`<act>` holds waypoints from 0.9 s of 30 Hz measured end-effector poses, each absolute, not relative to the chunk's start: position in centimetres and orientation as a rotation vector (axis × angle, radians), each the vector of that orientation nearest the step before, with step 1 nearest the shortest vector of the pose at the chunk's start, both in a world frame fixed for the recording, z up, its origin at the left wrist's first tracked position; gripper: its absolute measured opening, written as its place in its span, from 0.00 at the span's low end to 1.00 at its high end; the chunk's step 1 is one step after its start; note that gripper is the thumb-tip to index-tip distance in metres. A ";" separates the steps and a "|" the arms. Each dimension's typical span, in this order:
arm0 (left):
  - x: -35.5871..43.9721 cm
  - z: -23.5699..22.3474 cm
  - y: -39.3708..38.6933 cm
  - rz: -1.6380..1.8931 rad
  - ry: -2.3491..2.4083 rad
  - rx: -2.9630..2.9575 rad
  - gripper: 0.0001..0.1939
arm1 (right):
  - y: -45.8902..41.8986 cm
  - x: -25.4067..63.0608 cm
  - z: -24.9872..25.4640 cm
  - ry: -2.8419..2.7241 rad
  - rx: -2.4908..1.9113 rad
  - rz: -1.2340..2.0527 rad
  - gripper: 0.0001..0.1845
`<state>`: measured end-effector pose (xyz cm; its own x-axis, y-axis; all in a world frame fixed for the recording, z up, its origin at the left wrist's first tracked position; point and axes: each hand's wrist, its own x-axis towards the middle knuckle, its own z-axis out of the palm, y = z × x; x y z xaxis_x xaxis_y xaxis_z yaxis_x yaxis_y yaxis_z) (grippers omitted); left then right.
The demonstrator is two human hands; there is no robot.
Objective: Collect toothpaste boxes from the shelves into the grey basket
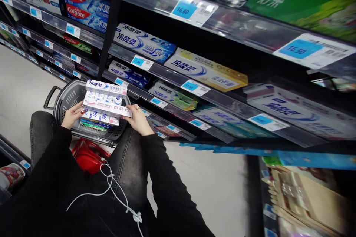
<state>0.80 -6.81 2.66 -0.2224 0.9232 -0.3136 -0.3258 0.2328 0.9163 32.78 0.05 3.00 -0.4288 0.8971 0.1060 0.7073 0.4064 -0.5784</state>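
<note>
A dark perforated basket [69, 98] sits at the person's knees, and a bundle of white toothpaste boxes [107, 108] is held over its middle, between the two hands. The left hand [72, 115] grips the bundle's left end on the basket's left side, red-nailed fingertips against the cartons. The right hand [139, 119] grasps the opposite end over the basket's right side, thumb toward the front. Both hands are closed around their ends, so the bundle spans the gap between them. One long carton [106, 87] lies along the far edge of the bundle, toward the basket's far side, with a row of small box ends in front of it. Nearer the person, within the basket, another row of white boxes [100, 116] shows below the held ones, with blue and green packs [93, 126] under that row; whether the held bundle rests on this lower row cannot be told.

On the near side of the basket, a red bag [89, 155] lies between the legs, with a white cord [109, 179] trailing from it. To the right of the basket, shelves carry more toothpaste, including a yellow box [207, 69] and a blue one [144, 43].
</note>
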 end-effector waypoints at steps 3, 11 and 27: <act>0.6 2.1 -6.6 1.373 1.404 0.636 0.37 | 2.3 31.7 1.2 -2.264 -1.419 0.643 0.23; -0.1 2.0 -6.4 1.474 1.538 0.533 0.29 | 5.4 29.6 -0.4 -2.207 -1.471 0.619 0.26; -0.2 1.5 -6.3 1.369 1.555 0.503 0.26 | 2.6 30.4 -0.8 -2.448 -1.263 0.393 0.22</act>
<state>-0.18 -6.33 1.46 -0.4465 0.8074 -0.3857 -0.2801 0.2832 0.9172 30.45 2.58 -0.76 -0.5372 0.8228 0.1855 0.7234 0.5625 -0.4004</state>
